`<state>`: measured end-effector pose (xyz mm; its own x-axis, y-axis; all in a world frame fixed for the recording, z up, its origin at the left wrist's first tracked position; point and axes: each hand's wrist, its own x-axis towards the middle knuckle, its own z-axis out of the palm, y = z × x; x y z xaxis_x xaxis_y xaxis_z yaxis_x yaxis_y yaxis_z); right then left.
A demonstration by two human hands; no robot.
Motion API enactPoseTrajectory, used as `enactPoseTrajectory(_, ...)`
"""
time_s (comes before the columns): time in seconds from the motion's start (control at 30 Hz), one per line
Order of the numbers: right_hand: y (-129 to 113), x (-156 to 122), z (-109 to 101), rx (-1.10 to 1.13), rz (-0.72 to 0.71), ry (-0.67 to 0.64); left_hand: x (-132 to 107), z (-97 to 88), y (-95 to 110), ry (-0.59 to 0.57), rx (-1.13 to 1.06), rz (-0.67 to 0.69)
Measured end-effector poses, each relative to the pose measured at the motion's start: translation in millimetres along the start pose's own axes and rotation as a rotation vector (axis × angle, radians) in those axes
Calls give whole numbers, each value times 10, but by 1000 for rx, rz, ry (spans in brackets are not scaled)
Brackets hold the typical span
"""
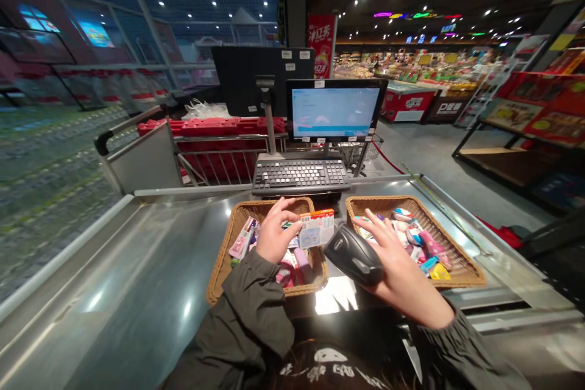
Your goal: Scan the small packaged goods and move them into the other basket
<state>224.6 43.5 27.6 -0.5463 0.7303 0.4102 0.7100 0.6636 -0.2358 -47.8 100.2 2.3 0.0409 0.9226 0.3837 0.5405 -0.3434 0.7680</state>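
My left hand (pixel 276 231) pinches a small white and orange box (pixel 316 229) by its left edge, above the left wicker basket (pixel 220 259). Several small packages, pink ones among them, lie in that basket under the hand. A black barcode scanner (pixel 354 254) sits in my right hand (pixel 393 256), its head turned toward the box and close to it. Some fingers of this hand stretch forward over the rim of the right wicker basket (pixel 461 262). Small colourful items, such as a pink one (pixel 434 248) and a yellow one (pixel 439 272), fill part of that basket.
Behind the baskets stand a black keyboard (pixel 301 175) and a lit monitor (pixel 336 111), with a second screen (pixel 262 79) seen from its back. The metal counter (pixel 150 268) has raised edges. Beyond it is a cart (pixel 214 158) with red contents; shelves (pixel 525 109) stand at right.
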Motion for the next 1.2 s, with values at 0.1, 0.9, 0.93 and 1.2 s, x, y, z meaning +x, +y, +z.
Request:
enactPoseTrajectory(0.1,-58,30,29,6,-1,-15,-19,-58,-47,17,34,-5)
enactPoseTrajectory(0.9,-87,128,134,15,25,-24,74,-98,-215,-36,210,-114)
enactPoseTrajectory(0.93,-81,129,134,14,24,-21,80,-96,-233,-44,214,-126)
enactPoseTrajectory(1.2,-46,150,125,8,43,-42,90,-81,-569,-151,315,-252)
